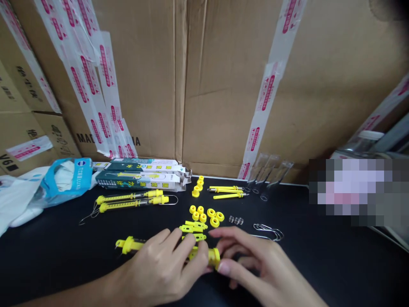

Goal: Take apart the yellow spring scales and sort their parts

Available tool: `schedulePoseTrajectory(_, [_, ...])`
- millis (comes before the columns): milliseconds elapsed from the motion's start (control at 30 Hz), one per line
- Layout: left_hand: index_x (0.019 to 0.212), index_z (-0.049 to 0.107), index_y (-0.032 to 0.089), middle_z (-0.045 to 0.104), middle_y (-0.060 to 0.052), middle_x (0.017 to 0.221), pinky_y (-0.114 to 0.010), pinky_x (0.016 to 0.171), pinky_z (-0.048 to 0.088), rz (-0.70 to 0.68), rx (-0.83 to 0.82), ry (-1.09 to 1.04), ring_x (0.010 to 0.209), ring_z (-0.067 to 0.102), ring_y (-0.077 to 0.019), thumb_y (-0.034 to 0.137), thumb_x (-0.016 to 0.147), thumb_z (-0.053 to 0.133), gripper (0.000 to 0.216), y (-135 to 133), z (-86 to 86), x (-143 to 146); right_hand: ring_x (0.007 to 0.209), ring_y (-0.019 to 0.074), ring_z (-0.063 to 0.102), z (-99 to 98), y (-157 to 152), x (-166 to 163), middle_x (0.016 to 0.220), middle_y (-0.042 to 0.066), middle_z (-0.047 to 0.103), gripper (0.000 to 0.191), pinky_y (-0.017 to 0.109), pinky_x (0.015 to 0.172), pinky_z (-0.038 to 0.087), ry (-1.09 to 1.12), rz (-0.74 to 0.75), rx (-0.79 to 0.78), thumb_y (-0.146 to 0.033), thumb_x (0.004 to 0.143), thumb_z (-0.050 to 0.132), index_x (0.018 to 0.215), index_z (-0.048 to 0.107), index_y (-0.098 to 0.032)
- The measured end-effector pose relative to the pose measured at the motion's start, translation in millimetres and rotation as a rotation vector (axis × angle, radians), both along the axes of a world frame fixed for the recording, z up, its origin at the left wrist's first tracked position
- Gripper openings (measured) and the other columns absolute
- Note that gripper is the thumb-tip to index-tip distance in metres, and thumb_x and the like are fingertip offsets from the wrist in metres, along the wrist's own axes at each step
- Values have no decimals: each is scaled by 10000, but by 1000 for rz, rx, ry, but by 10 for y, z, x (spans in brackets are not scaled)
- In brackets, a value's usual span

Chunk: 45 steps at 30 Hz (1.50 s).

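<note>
A spring scale (131,245) with a clear tube and yellow end caps lies across my hands, low over the table. My left hand (166,264) is wrapped round its tube from above, hiding the middle part. My right hand (252,260) is at the right end, thumb against the yellow cap (216,258) and fingers curled behind it; the exact contact is partly hidden. Just beyond my fingers lie flat yellow pieces (193,228) with holes. Wire hooks (268,231) rest to the right of my right hand.
Two spring scales (134,202) lie at the left before printed boxes (140,181). Yellow caps (198,215), yellow rings (215,221), small springs (236,220), yellow rods (226,193) and clear tubes (268,187) are spread ahead. A cardboard box (217,94) stands behind; a blue-and-white packet (68,177) lies left.
</note>
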<state>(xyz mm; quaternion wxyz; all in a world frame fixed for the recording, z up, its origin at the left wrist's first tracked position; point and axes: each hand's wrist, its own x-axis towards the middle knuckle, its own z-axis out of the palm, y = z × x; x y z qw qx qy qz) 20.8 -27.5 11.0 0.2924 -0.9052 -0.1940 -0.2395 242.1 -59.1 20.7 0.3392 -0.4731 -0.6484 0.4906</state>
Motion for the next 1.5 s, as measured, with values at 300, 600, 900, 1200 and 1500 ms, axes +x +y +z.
schedulePoseTrajectory(300, [890,537,168,623,15,650,-319,467,361,82,-99,-80,510,604,-162,347,1086,334,335,40,-103,2,791,175,726,-133,28,9,893,15,745,184,266,760,598,16,-140,96,-349,813,770,920,702,-217])
schedulePoseTrajectory(600, [1320,512,163,698,-34,799,-308,514,480,92,-70,12,606,685,-192,102,1040,294,360,62,-47,-40,1009,213,701,-162,73,91,1089,45,720,174,335,908,578,-26,-110,166,-304,905,650,1053,729,-259])
schedulePoseTrajectory(900, [1209,543,135,690,-56,825,-302,486,483,119,-121,-63,655,690,-209,119,1023,262,337,61,-57,-34,964,193,707,-179,118,58,1030,37,724,212,303,866,578,168,-135,15,-373,856,720,1015,690,-237])
schedulePoseTrajectory(1200, [1157,597,103,631,39,681,-323,455,408,-23,-133,-4,523,615,-148,156,1015,509,175,51,-89,-65,1036,177,686,-147,60,135,1159,35,675,229,273,887,561,-358,-122,644,-200,976,550,1118,691,-310])
schedulePoseTrajectory(1500, [1191,587,130,688,-51,957,-257,498,463,-74,-286,63,828,681,-182,254,1048,465,225,62,-76,-65,1041,193,639,-107,108,274,1134,41,663,245,324,881,536,-542,-135,698,-203,1013,448,1186,596,-290])
